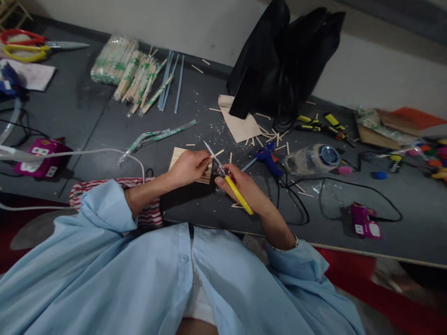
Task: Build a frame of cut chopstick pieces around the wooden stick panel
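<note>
My right hand (pixel 244 186) is closed on a pair of scissors (pixel 240 193) with a yellow handle and narrow metal blades that point up and left. The other handle is hidden in the palm. My left hand (pixel 190 166) pinches a short thin wooden stick (pixel 219 153), whose end lies at the scissor blades. Beneath the left hand rests a flat panel of wooden sticks (pixel 179 153) laid side by side, partly covered by the hand. More cut stick pieces (pixel 231 157) lie around both hands.
A blue glue gun (pixel 269 158) and a clear plastic jar (pixel 310 159) stand to the right, with black cables near them. A black bag (pixel 286 60) is at the back. Wrapped chopsticks (pixel 139 81) and glue sticks (pixel 179 83) lie back left. A white cable (pixel 94 150) crosses the left side.
</note>
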A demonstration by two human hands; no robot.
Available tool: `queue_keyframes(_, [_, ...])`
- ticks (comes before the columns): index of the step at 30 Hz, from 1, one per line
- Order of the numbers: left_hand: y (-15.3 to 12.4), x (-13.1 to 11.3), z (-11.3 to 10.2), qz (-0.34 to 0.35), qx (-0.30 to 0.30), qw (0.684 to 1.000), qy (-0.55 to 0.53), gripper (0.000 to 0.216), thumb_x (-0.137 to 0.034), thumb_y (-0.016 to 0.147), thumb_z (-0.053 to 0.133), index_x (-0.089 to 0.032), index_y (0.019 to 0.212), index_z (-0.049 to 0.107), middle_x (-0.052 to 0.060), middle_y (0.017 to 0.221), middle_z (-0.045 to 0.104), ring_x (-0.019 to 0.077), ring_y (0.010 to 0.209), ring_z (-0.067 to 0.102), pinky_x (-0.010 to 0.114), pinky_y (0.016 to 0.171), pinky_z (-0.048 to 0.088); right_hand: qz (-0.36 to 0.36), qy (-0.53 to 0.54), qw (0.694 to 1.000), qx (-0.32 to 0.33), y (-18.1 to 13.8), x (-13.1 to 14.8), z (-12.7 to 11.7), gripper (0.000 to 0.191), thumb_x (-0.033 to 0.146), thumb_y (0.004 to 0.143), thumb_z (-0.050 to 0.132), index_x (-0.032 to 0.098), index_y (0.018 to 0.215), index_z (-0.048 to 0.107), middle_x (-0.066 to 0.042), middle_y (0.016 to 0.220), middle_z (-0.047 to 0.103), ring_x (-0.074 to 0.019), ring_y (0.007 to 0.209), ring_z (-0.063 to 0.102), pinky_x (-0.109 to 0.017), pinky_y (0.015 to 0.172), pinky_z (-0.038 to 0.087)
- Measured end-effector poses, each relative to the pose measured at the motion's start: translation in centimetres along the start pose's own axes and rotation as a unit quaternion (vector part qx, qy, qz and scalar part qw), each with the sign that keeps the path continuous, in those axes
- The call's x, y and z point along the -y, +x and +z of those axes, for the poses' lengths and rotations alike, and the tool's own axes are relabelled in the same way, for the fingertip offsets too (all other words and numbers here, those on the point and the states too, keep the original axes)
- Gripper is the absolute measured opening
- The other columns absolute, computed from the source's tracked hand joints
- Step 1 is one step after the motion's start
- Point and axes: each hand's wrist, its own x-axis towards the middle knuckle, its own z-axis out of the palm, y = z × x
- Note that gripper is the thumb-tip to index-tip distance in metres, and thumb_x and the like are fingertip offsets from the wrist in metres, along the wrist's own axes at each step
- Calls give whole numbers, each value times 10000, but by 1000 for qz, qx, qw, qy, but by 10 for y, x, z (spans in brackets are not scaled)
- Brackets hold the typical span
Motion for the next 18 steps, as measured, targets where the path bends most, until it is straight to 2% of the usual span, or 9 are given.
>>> queue_keyframes(11, [-3,1,4,-8,74,997,4,277,-213,924,530,-180,653,581,-8,569,638,120,495,608,216,521,403,25,30,997,63,-3,11,-8,384,587,953,451,226,831,505,31,672,537,-126,611,486,-257,600,379])
queue_keyframes(14, [-5,3,6,-22,113,993,-11,265,-251,944,497,-174,699,562,-23,576,634,109,470,609,195,474,409,39,1,998,51,-6,4,-4,349,555,923,506,216,840,517,21,688,557,-129,617,492,-255,604,372])
queue_keyframes(18, [-7,7,11,-12,128,991,22,250,-261,951,484,-170,731,556,-27,595,616,92,449,580,190,468,395,51,-11,998,27,-14,-6,4,262,468,902,514,211,853,519,14,708,553,-132,615,486,-252,604,367])
